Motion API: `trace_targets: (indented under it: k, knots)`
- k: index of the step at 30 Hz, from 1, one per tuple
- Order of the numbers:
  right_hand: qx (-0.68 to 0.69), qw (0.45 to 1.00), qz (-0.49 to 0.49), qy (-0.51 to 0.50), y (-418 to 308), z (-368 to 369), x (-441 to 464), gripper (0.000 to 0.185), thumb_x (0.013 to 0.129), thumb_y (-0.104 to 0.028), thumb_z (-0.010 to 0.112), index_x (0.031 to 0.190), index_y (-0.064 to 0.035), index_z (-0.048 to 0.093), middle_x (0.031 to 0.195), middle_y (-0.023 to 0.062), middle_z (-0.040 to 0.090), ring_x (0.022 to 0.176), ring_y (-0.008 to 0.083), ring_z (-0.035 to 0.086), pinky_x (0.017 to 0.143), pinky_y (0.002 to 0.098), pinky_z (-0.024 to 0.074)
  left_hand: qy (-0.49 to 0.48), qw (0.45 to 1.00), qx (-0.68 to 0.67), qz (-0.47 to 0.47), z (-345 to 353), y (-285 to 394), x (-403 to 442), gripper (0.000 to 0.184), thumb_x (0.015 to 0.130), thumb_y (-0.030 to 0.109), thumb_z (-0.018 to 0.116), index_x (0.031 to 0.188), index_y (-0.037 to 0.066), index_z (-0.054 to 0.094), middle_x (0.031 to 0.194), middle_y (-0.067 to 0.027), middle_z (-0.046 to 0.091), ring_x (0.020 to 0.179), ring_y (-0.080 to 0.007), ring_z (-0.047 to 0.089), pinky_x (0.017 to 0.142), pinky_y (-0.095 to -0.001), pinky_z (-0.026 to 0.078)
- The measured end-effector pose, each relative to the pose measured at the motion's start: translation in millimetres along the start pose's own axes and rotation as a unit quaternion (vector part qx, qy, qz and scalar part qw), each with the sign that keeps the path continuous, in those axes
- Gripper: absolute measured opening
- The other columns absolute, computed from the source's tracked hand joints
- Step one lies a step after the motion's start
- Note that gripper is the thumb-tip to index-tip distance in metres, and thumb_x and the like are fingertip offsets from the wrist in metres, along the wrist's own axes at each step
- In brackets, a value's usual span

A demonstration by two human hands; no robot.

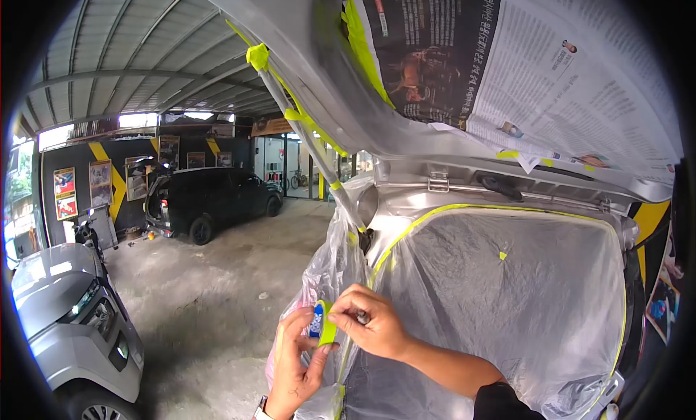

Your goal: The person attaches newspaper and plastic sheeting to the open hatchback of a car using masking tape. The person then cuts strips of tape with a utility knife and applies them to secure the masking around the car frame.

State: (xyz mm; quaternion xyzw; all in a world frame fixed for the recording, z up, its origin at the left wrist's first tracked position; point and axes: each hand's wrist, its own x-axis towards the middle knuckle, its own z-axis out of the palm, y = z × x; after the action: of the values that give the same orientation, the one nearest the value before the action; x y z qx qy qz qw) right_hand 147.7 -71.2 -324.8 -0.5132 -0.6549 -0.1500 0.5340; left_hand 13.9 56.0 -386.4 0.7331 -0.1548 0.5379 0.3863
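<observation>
In front of the trunk opening, my left hand (296,358) grips a roll of yellow-green masking tape (328,326) with a blue label inside its core. The fingertips of my right hand (377,324) pinch the near edge of the roll. A small dark item (362,317) shows between the fingers of that hand, too little of it visible to name. Behind both hands hangs clear plastic sheeting (493,275), fixed along the opening's rim by yellow-green tape (475,206). More plastic (333,246) drapes over the car's side, to the left.
Overhead is the raised tailgate (290,21), its inside covered with newspaper (558,79). A taped support strut (312,148) slants down on the left. A black car (210,199) stands farther back, and a silver vehicle (72,304) is at lower left on the concrete floor (210,297).
</observation>
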Motion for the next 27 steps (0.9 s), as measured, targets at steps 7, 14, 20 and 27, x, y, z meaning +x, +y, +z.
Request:
trace_targets:
  k: [7,14,20,27]
  knots:
    - [-0.066,0.996,-0.057,-0.002,-7.2,-20.1,4.3,0.010,0.091,0.003,0.074,0.093,-0.0025,0.067,0.093,0.0023,0.062,0.071,0.0066,0.054,0.058,0.0252,0.0422,-0.022,0.998,-0.017,-0.055,9.7,5.9,16.6,0.018,0.091,-0.011,0.063,0.106,-0.003,0.066,0.136,-0.0171,0.056,0.076,-0.0156,0.075,0.065,-0.0261,0.059]
    - [-0.091,0.994,0.058,0.003,1.0,-37.1,7.9,0.088,0.086,0.012,0.066,0.163,-0.0101,0.028,0.094,0.0058,0.054,0.078,0.0114,0.056,0.073,0.0300,0.0551,-0.057,0.968,-0.178,-0.170,-3.0,-2.5,30.8,0.042,0.094,-0.009,0.058,0.135,-0.001,0.057,0.133,-0.0129,0.061,0.082,-0.0159,0.074,0.071,-0.0260,0.059]
    - [-0.296,0.944,0.072,-0.124,9.0,-40.1,7.2,0.075,0.090,0.005,0.064,0.158,-0.0071,0.036,0.082,0.0111,0.060,0.068,0.0274,0.062,0.068,0.0377,0.0528,-0.066,0.951,-0.269,-0.139,-13.9,-9.9,42.2,0.075,0.090,-0.015,0.054,0.159,0.004,0.030,0.144,-0.0149,0.052,0.101,-0.0236,0.074,0.086,-0.0306,0.060]
    - [-0.373,0.907,0.130,-0.148,22.1,-46.0,15.1,0.059,0.087,0.003,0.065,0.143,-0.0046,0.048,0.088,0.0144,0.066,0.077,0.0349,0.067,0.072,0.0431,0.0537,-0.095,0.938,-0.312,-0.119,-15.1,-15.2,40.9,0.094,0.087,-0.019,0.054,0.165,0.010,0.011,0.150,-0.0174,0.046,0.113,-0.0262,0.069,0.096,-0.0382,0.060]
